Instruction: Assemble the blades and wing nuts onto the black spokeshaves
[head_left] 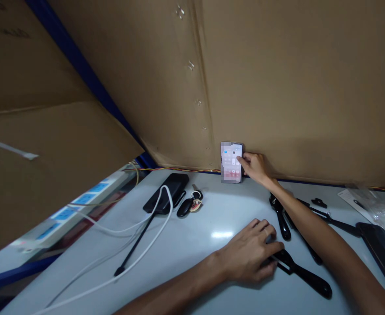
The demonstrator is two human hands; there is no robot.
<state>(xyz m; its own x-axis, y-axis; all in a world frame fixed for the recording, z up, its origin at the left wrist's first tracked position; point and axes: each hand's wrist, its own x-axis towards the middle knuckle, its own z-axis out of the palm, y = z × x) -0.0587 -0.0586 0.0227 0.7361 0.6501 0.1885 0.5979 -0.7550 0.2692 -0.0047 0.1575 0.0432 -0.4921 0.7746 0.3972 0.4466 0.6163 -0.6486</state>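
Observation:
A lit phone [232, 162] stands upright against the cardboard wall, part of its screen blurred out. My right hand [254, 167] is at its right edge. The thumb lies over the screen, while the other fingers reach beside the edge and are partly hidden. Lower down, my left hand [253, 253] is closed over the head of a black-handled tool [310, 278]; its handle sticks out to the right, and the fingers cover most of the head. Under my right forearm lie more black-handled tools [282, 221], partly hidden by the arm.
Left on the grey table [208, 280] are a black power bank [171, 192] with a white cable [143, 258] and a bunch of keys [190, 204]. A power strip [77, 210] runs along the left edge. A dark flat object [380, 249] and clear plastic packaging [384, 210] lie right.

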